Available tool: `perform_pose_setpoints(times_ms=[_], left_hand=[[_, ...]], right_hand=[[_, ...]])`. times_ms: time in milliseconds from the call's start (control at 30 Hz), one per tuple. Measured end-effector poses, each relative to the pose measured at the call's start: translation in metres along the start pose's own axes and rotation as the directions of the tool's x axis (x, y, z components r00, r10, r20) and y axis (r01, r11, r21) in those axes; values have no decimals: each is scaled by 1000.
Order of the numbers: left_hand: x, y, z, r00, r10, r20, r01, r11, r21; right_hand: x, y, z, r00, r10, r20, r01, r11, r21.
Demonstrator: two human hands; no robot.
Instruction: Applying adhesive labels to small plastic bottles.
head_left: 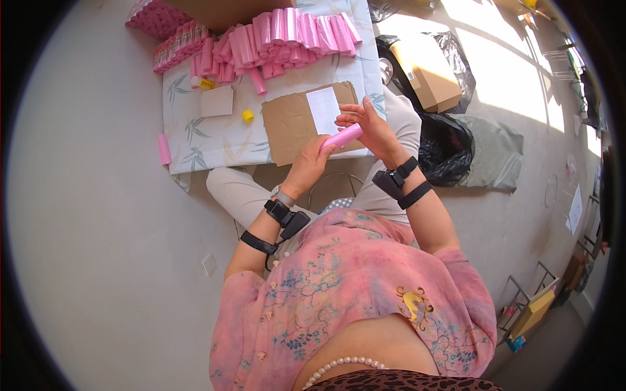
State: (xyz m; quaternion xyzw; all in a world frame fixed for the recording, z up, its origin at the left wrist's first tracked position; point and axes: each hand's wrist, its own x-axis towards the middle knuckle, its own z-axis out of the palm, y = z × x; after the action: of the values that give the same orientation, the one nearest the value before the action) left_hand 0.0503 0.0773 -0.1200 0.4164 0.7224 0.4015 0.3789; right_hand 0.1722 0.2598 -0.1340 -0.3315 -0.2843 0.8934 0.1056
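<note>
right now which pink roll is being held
The pink roll gripped at its lower-left end by the left hand; the other rolls lie apart from both hands.

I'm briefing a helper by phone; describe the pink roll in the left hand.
Find the white, leaf-patterned tablecloth, then the brown cardboard sheet at its near edge. By the sheet's near right corner, the left hand grips one end of a glossy pink cylindrical roll. Unlike the other pink rolls, piled or loose, it is held.

Pink cylindrical plastic-film roll [343, 136] looks smooth, glossy; heaped pink plastic rolls [280, 40] shine likewise. Flat brown cardboard sheet [285, 125]: matt, creased. White rectangular paper [322, 108]: matt, smooth. Crumpled black plastic bag [450, 171]: shiny, wrinkled.
</note>
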Motion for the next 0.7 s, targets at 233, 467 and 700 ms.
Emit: perform_pose_setpoints(times_ms=[233,467,700], left_hand=[[7,-5,-8,985,162,-61,-151,977,152],[11,-39,-9,997,18,69,-16,999,-30],[31,-70,-14,971,-100,216,180,902,-392]], right_hand=[[-3,-30,-17,953,208,219,-30,788,-616],[11,-20,-26,954,222,200,2,665,-747],[27,2,-47,963,69,261,177,569,-803]])
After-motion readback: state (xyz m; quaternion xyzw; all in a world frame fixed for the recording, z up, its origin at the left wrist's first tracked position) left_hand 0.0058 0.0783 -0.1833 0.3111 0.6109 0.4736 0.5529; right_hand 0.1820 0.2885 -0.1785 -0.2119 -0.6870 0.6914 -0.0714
